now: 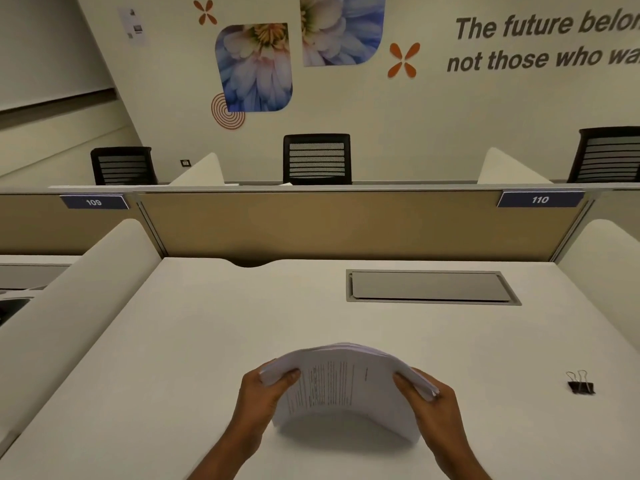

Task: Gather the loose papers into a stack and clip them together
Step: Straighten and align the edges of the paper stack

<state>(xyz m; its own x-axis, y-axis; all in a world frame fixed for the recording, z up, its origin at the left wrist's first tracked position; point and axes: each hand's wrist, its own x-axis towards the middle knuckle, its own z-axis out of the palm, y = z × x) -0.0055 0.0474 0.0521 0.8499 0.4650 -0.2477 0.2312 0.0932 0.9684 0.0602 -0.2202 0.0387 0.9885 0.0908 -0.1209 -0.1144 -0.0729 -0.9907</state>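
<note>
Fingers [286,375] of left hand [258,401], right hand [439,408] gripping paper stack [346,379] at side edges (bowed upward), binder clip [580,385] apart

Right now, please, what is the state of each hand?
Left hand: closed, gripping the left edge of the stack of papers.
Right hand: closed, gripping the right edge of the same stack.

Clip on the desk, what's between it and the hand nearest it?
Nothing. In the head view only bare white desk lies between the black clip and the right hand, which grips the papers.
</note>
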